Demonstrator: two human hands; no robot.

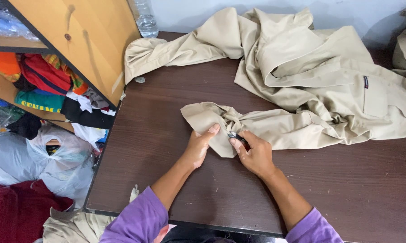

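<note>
Sleeve cuff [212, 118] of beige jacket [320, 76] on brown table [167, 157]: my left hand [198, 146] pinches its edge; my right hand [254, 155] fingers close on a small dark tool [239, 137] against the fabric.

bottle [145, 18]: top cut off | small tool [239, 138]: mostly hidden by fingers [237, 146]

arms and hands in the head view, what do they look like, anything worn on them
Both arms wear purple sleeves pushed up toward the elbows, the left sleeve and the right sleeve, of a plain soft fabric with no visible print. The forearms are bare below them. The left hand and right hand are bare: no gloves, rings, watch or bracelets show on the fingers or wrists.
</note>
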